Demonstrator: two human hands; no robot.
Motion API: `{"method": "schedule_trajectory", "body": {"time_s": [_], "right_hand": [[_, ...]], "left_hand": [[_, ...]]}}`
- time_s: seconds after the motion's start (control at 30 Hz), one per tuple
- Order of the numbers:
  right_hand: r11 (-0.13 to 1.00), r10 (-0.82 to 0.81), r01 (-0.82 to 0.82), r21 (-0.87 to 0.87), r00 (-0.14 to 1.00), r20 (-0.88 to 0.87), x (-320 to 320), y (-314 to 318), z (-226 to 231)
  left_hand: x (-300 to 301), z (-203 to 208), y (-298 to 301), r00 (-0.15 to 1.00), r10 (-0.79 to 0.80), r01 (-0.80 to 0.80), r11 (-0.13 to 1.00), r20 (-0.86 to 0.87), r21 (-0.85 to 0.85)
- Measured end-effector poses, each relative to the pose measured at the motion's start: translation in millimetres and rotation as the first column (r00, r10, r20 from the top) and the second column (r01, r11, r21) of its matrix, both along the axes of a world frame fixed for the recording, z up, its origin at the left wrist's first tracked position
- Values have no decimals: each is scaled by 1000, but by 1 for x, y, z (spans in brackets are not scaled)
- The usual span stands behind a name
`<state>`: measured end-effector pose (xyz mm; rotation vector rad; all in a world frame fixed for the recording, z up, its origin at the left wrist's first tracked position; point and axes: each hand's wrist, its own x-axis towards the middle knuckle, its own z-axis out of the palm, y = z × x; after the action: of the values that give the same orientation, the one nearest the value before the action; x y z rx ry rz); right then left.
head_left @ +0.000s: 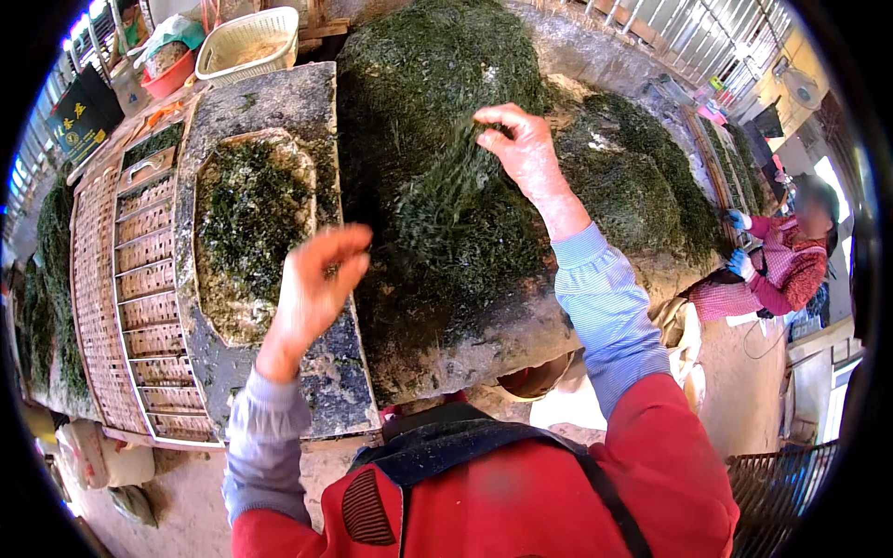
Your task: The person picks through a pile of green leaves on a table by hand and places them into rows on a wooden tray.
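Note:
A big heap of dark green, stringy seaweed (437, 56) covers the middle of the work table. Over it, my right hand (528, 153) pinches a few thin strands that trail down from the fingertips toward the pile. My left hand (318, 279) is slightly blurred and hovers by the right edge of a shallow tray (206, 302). Its fingers are bent, with a gap to the thumb, and nothing shows in them. Loose, chopped-looking seaweed (251, 209) lies spread in that tray, which rests on a dark, wet board (321, 400).
To the left lie a white-edged frame with crossbars (153, 307) and a woven mat (93, 279). A cream basket (249, 46) and a red basin (169, 74) stand at the back left. At the far right a co-worker with blue gloves (741, 263) works beside more seaweed (642, 186).

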<state>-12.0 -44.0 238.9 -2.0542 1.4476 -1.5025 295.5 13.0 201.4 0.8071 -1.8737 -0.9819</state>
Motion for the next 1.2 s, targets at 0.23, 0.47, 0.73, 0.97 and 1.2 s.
{"method": "schedule_trajectory", "body": {"time_s": [0.23, 0.47, 0.73, 0.97, 1.2], "right_hand": [[955, 280, -224, -195, 897, 341, -1, 4, 86], [924, 362, -273, -267, 847, 388, -25, -20, 141], [937, 346, -350, -2, 925, 156, -14, 11, 104], [979, 162, -182, 86, 965, 206, -37, -50, 60], [663, 186, -335, 670, 940, 285, -62, -18, -71]], "left_hand": [[-119, 69, -84, 932, -182, 182, 983, -314, -29], [-169, 17, -85, 964, -230, 251, 953, -133, 168], [-117, 1, -78, 756, -189, 444, 852, -626, 279], [-178, 7, -49, 859, -214, 433, 788, -465, 438], [-160, -49, -81, 909, 184, 271, 422, -375, 865]]}}
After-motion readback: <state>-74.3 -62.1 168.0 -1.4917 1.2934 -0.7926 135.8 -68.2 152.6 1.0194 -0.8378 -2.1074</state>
